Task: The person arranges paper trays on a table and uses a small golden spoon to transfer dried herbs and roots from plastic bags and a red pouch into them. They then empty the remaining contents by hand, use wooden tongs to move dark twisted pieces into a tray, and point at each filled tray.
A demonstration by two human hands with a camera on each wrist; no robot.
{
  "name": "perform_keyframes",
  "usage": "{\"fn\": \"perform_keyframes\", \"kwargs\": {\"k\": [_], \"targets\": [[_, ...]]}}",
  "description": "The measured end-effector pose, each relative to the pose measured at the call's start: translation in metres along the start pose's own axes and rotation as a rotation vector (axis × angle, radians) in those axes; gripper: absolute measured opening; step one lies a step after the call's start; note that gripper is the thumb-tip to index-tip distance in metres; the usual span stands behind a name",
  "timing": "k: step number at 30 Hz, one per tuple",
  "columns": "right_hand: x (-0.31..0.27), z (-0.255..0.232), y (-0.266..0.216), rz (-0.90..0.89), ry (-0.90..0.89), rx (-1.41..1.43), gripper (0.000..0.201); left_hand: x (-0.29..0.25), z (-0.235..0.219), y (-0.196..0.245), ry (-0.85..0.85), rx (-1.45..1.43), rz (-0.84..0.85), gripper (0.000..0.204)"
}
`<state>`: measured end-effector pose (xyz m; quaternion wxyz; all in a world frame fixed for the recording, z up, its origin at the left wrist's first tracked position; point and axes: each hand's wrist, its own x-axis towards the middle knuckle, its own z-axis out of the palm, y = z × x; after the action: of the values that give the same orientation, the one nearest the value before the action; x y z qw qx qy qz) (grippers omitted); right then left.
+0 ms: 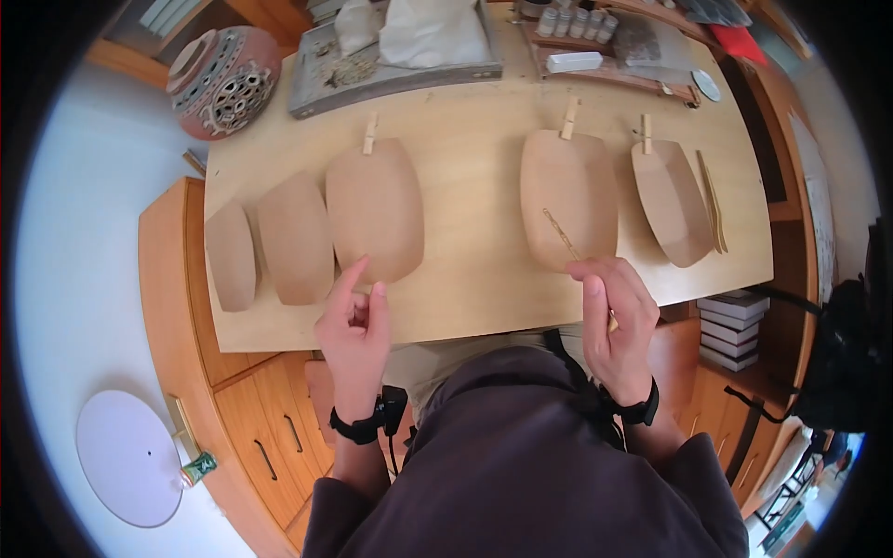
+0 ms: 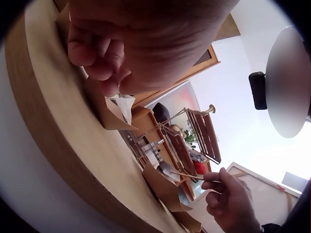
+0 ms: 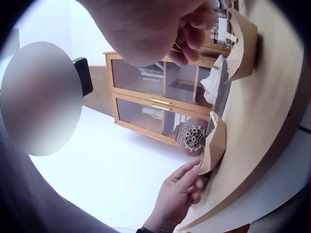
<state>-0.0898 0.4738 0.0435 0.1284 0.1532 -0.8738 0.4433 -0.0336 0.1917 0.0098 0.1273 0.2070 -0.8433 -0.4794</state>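
My left hand (image 1: 357, 325) is at the near edge of a brown paper tray (image 1: 377, 205), its index finger and thumb extended and apart; whether the fingertip touches the rim, I cannot tell. The right wrist view also has this left hand (image 3: 172, 198) beside a tray (image 3: 214, 148). A thin brown stick-like tool (image 1: 558, 231) is pinched between the fingers of my right hand (image 1: 621, 321), its far end over another tray (image 1: 569, 186). In the left wrist view, the right hand (image 2: 231, 199) holds the tool, with a rounded grey shape (image 2: 165, 168) at its far end.
Two smaller trays (image 1: 296, 237) (image 1: 232, 256) lie at left; a narrow one (image 1: 672, 205) is at right beside thin wooden sticks (image 1: 712, 205). Clothespins (image 1: 570, 117) clip three trays. Behind are a grey tray (image 1: 302, 98), a patterned pot (image 1: 223, 84) and a rack with small bottles (image 1: 563, 25).
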Motion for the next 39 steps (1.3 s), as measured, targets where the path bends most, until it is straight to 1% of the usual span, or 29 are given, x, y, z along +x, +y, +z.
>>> {"fn": "perform_keyframes", "kwargs": {"k": [1,2,4,7,8,10,11,13,14,17,18,20,21,23,27,30,33,34,37,39], "targets": [[0.0,-0.001,0.003,0.036,0.015,-0.026,0.012,-0.002,0.0,0.004,-0.014,0.0,0.027,0.029],[0.0,0.0,0.008,0.058,-0.016,-0.073,0.012,-0.004,0.001,0.007,-0.028,-0.002,0.052,0.028],[-0.001,0.002,0.018,0.107,-0.077,-0.166,0.012,-0.009,0.008,0.011,-0.113,-0.002,0.118,0.028],[-0.001,-0.004,0.015,0.181,-0.074,-0.123,0.012,-0.013,0.025,0.016,-0.277,-0.047,0.183,0.031],[-0.002,-0.008,0.017,0.122,-0.012,-0.094,0.013,-0.014,0.031,0.018,-0.338,-0.069,0.197,0.032],[-0.001,-0.014,0.025,0.001,0.111,-0.04,0.014,-0.012,0.043,0.028,-0.422,-0.051,0.292,0.035],[-0.001,-0.02,0.026,0.042,0.174,-0.07,0.014,-0.011,0.048,0.033,-0.462,-0.041,0.337,0.036],[-0.002,-0.036,0.03,0.122,0.298,-0.127,0.015,-0.01,0.058,0.041,-0.515,-0.024,0.334,0.04],[-0.007,-0.042,0.045,0.142,0.326,-0.194,0.017,-0.008,0.062,0.044,-0.539,-0.015,0.332,0.043],[-0.009,-0.053,0.069,0.262,0.285,-0.215,0.019,-0.003,0.074,0.054,-0.569,0.061,0.415,0.047],[-0.013,-0.053,0.074,0.328,0.268,-0.124,0.021,-0.002,0.078,0.054,-0.573,0.057,0.425,0.047],[-0.013,-0.054,0.07,0.315,0.273,-0.136,0.021,0.0,0.086,0.054,-0.579,0.054,0.449,0.047],[-0.014,-0.053,0.067,0.31,0.273,-0.141,0.021,0.0,0.089,0.057,-0.579,0.059,0.426,0.045],[-0.014,-0.05,0.068,0.267,0.26,-0.099,0.02,0.001,0.097,0.064,-0.574,0.071,0.384,0.042],[-0.011,-0.052,0.052,0.225,0.241,-0.059,0.017,0.005,0.107,0.063,-0.582,0.049,0.4,0.043],[-0.007,-0.044,0.057,-0.009,0.245,0.05,0.014,0.005,0.11,0.064,-0.59,0.072,0.377,0.041],[-0.007,-0.03,0.053,0.019,0.003,-0.019,0.011,0.004,0.114,0.065,-0.591,0.085,0.365,0.039],[-0.006,-0.027,0.052,0.065,-0.062,-0.075,0.009,0.004,0.115,0.064,-0.589,0.087,0.362,0.038],[-0.008,-0.025,0.054,0.048,0.066,0.047,0.01,0.005,0.114,0.064,-0.577,0.099,0.339,0.036],[-0.006,-0.037,0.052,0.039,0.211,0.062,0.011,0.004,0.114,0.064,-0.572,0.102,0.324,0.035]]}}
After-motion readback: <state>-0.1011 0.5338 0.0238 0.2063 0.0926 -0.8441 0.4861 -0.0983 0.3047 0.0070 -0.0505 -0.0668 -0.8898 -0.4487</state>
